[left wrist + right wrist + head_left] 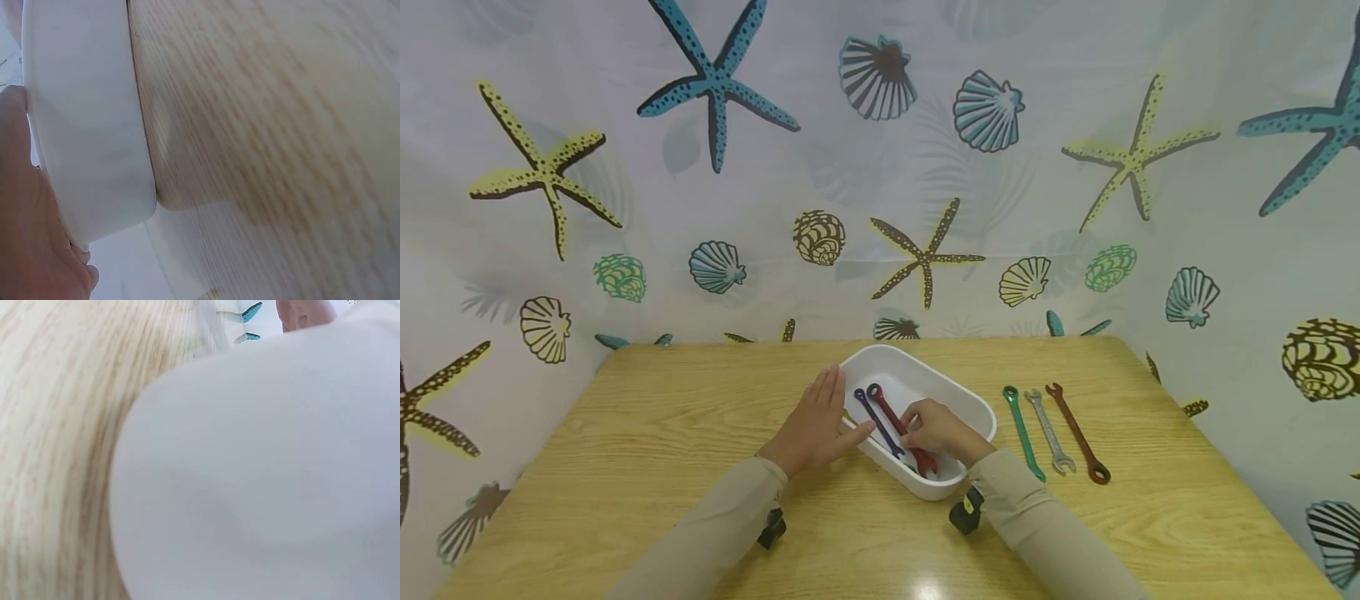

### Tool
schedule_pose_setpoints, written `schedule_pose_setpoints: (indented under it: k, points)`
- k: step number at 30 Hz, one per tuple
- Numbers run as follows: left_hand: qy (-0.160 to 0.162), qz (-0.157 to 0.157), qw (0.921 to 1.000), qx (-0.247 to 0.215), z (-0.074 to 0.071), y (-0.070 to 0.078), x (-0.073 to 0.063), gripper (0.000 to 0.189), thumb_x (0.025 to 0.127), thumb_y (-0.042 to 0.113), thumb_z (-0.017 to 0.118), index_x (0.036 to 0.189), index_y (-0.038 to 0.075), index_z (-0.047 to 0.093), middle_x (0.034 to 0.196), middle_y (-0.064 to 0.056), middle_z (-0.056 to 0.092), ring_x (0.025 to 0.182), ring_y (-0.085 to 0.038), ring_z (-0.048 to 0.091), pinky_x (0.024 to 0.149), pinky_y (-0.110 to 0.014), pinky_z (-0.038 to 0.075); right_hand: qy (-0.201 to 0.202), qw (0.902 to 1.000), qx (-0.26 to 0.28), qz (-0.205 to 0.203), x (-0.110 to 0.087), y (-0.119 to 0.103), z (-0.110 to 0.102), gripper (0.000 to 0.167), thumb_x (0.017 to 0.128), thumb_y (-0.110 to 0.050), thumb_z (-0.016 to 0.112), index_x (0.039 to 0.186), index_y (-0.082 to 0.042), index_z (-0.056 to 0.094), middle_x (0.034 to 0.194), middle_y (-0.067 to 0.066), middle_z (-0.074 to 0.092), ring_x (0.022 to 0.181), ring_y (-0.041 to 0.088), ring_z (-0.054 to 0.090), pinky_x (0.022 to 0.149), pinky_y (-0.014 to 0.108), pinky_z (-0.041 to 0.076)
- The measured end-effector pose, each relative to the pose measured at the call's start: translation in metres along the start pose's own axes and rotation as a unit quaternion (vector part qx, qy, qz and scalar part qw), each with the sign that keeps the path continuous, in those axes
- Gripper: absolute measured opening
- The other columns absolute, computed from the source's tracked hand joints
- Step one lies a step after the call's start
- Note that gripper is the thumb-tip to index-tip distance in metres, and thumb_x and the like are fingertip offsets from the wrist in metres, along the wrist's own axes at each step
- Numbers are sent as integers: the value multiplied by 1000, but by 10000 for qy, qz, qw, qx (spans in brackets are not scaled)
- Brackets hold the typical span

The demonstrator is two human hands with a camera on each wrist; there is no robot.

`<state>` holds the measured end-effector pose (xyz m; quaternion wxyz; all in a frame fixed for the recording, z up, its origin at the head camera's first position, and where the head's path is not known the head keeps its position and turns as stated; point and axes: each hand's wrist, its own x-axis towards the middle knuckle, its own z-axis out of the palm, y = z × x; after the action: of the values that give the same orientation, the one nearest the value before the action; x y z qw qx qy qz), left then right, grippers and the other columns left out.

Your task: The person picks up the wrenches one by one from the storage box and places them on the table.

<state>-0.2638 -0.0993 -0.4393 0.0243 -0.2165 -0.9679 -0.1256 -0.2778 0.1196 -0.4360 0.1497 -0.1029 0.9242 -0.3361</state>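
Note:
A white plastic bin (977, 400) stands on the table, turned at an angle. My left hand (816, 421) rests against its left rim with straight fingers, the thumb reaching over the edge; the left wrist view has this hand (37, 231) along the bin's outer wall (94, 125). Inside the bin, my right hand (943, 429) pinches a red combination wrench (889, 408) around its middle, partly hiding it. A blue wrench (880, 423) lies beside the red one. Most of a yellow piece (847, 414) by the left wall is hidden.
Right of the bin, a green wrench (1021, 432), a silver wrench (1049, 432) and a reddish-brown wrench (1077, 432) lie side by side on the wooden table (662, 433). A curtain (760, 217) printed with shells and starfish hangs behind and at both sides.

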Motion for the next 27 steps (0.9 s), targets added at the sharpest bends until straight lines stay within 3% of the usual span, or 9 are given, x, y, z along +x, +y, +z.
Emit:
schedule_pose_setpoints:
  k: [11,19,27]
  points:
    - [13,-10,10000,-28,0,2,0,97,92,66,38,151,-6,11,158,-23,9,146,-36,7,117,-47,15,81,9998,149,-71,-6,-3,-5,18,81,-5,72,96,0,64,75,5,62,65,14,57,57,25,47]
    - [20,-4,9999,-124,2,0,0,97,92,66,39,151,-6,12,158,-23,8,146,-37,7,117,-48,15,210,9986,456,-147,-10,-3,-16,18,83,-2,70,99,1,63,71,5,61,55,11,53,49,21,42]
    - [-89,-153,9998,13,0,2,0,98,91,68,37,152,-4,11,159,-20,6,147,-35,5,117,-47,15,278,9970,708,-103,-20,-3,-39,21,85,-2,67,105,2,62,78,9,58,63,15,58,53,24,51]
